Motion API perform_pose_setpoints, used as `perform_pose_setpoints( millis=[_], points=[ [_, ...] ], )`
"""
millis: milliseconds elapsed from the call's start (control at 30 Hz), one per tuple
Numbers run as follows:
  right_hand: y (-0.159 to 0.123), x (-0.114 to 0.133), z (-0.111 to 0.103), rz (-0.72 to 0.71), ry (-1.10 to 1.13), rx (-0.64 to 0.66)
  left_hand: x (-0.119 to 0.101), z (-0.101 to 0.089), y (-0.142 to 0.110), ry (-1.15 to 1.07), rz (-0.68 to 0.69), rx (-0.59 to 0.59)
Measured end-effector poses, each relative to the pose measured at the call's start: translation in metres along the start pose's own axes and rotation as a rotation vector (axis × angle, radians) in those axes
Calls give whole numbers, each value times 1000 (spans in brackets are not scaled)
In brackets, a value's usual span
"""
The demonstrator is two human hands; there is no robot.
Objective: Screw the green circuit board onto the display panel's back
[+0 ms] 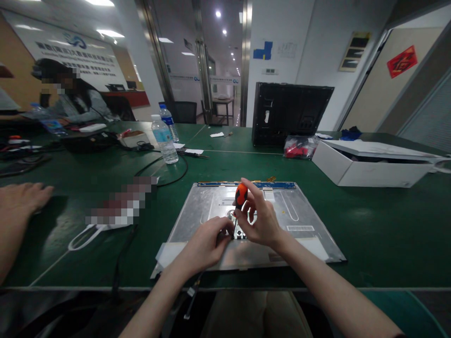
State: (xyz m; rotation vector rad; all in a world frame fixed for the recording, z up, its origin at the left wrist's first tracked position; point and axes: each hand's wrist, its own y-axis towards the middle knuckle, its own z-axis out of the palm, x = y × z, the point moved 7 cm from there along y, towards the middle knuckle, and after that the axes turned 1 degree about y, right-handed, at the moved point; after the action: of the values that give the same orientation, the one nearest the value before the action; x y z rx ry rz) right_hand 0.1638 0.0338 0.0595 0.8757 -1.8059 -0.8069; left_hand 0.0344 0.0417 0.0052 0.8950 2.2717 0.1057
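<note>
An orange and black screwdriver (241, 196) stands nearly upright in my right hand (261, 219), its shaft pointing down at the panel. My left hand (210, 241) is closed in a pinch beside the screwdriver's tip; what its fingers hold is hidden. Both hands are over the middle of a flat silver display panel (186, 211) that lies on the table. Along the panel's far edge runs a blue circuit strip (246, 185). Small metal parts (240, 233) show between my hands. A thin dark cable (193, 291) hangs over the near table edge below my left wrist.
A black monitor housing (292, 115) and an opened white box (366, 166) stand behind and right. Two water bottles (165, 141) are at the back left, near a black cable (176, 180). Another person's hand (24, 202) rests at far left; a second person sits beyond.
</note>
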Motion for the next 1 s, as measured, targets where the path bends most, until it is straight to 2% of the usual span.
perform_pose_setpoints(
  millis=[133, 300, 533, 833, 1000],
  points=[
    [-1, -4, 0, 17, -45, -32, 1, 0, -1, -5, 2, -1],
    [-1, -4, 2, -7, -81, -14, -1, -1, -1, 7, 4, -17],
    [-1, -1, 2, 1, -14, 21, 2, 1, -2, 8, 9, -11],
    [-1, -4, 1, 13, -66, -23, 1, 0, -1, 3, -3, -5],
    [-1, -4, 2, -12, -73, -3, -1, -1, -1, 18, -9, -17]
  ],
)
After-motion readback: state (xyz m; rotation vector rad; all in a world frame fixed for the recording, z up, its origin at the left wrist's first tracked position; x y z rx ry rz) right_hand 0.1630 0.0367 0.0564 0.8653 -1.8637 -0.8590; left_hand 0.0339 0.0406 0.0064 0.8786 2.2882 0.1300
